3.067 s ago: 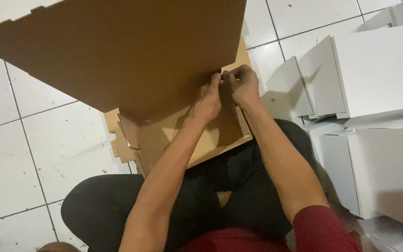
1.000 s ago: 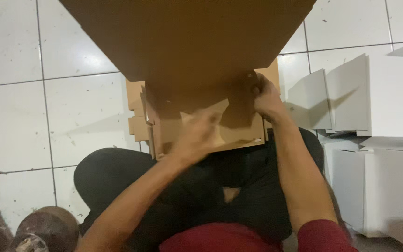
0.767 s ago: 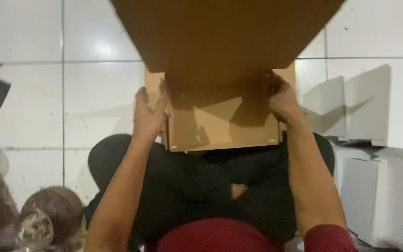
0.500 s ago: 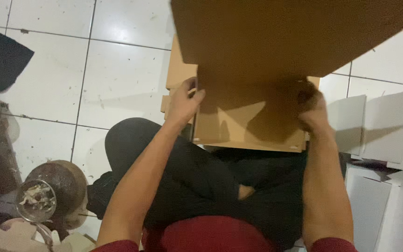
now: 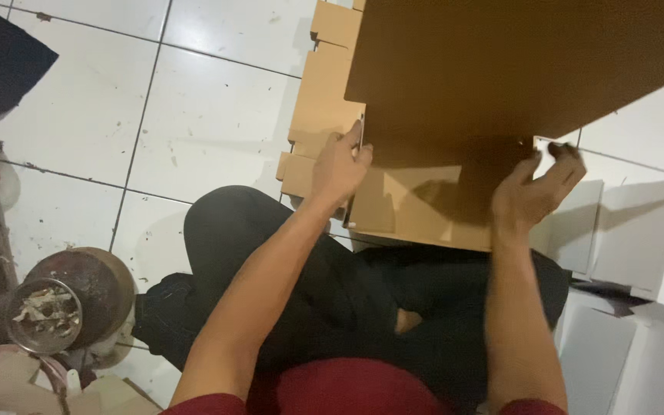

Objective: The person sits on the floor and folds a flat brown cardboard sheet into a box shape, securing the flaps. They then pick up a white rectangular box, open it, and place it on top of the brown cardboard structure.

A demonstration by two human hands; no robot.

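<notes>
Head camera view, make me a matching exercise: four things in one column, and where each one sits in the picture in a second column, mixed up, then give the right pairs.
Things
1. brown cardboard sheet
2. white boxes
3. round bowl of scraps
4. dark cloth

Places
A. lower left, on the floor
B. top left corner
C. right edge, beside the person's leg
D. top, above both hands

The left hand grips the sheet's left edge; the right hand is open under it.

Pairs: 1-D, 2-C, 3-A, 4-B
</notes>
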